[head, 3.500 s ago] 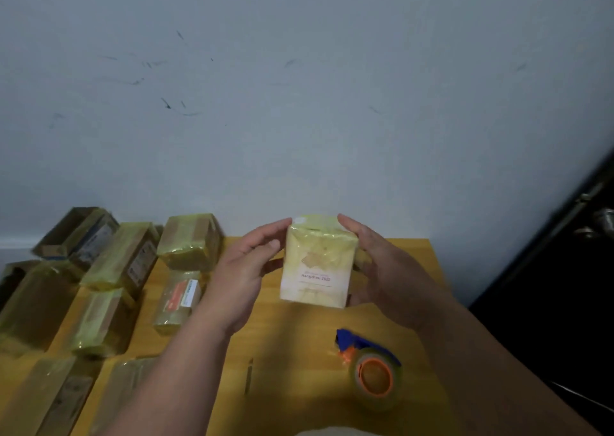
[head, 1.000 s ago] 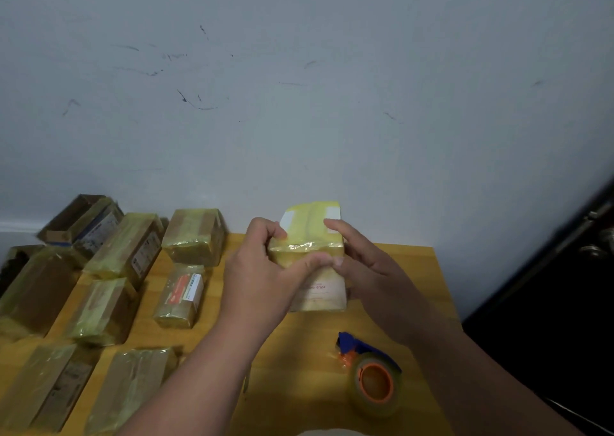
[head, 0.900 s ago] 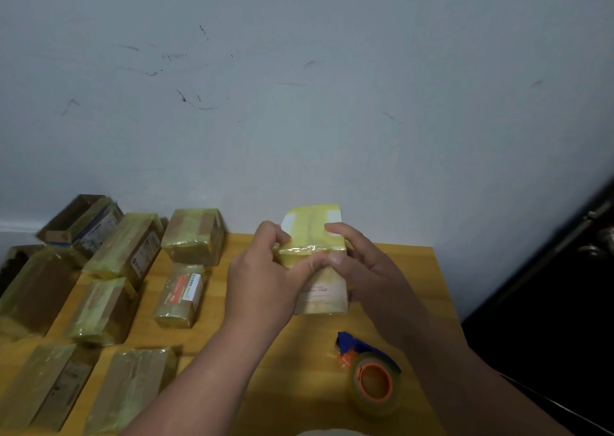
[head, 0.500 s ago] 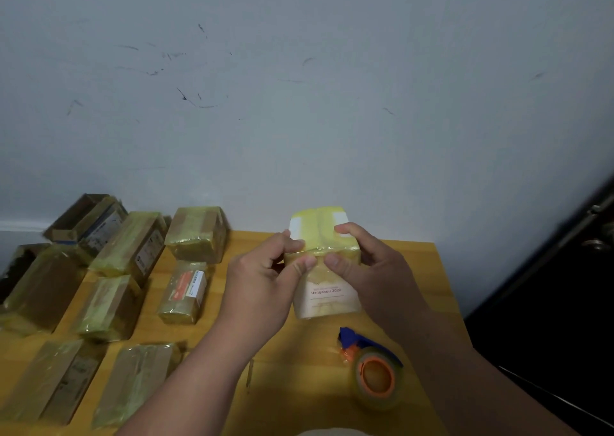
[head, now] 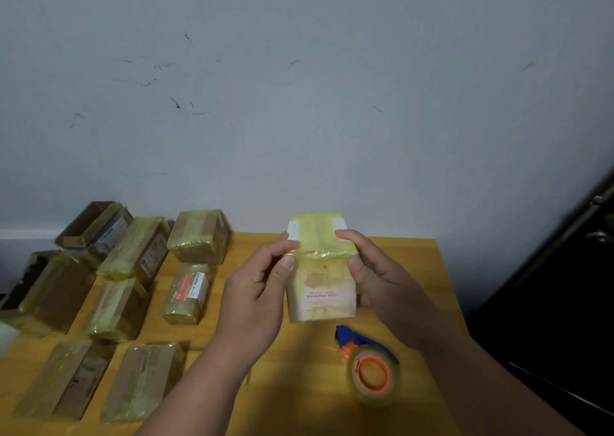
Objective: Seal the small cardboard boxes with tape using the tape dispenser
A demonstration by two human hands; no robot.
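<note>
- Here, a wooden desk stands against a scuffed grey wall.
- Left of the white box, taped cardboard boxes lie in rows on the desk.
- The tape-wrapped white box is held upright above the desk.
- The left hand pinches its left edge; the right hand grips its right edge.
- Just below the box, the tape dispenser rests on the desk, untouched.
</note>
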